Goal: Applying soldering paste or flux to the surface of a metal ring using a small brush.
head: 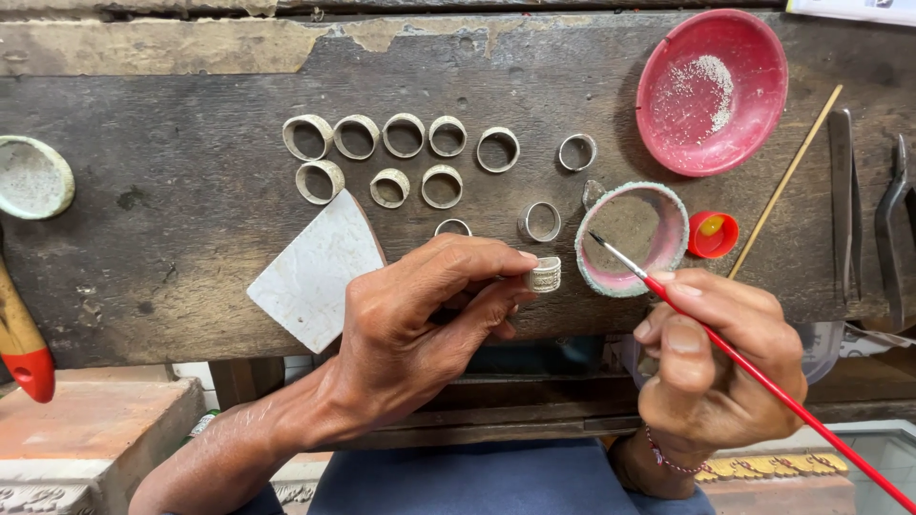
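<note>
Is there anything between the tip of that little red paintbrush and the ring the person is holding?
Nothing visible. The brush tip hangs over the pink-rimmed bowl, just right of the ring pinched in the left hand. Only open air separates them; the right hand holds the brush.

small jewellery workshop, craft bench setup. worn dark wooden workbench [191,219] with chipped paint on the back edge, rows of unfinished metal rings [401,153] laid out, red bowl [711,91] with white powder, small pink-rimmed dish [632,238], pliers [892,229] and tweezers [842,200] at the right, fine red paintbrush [763,377] in use.
</note>
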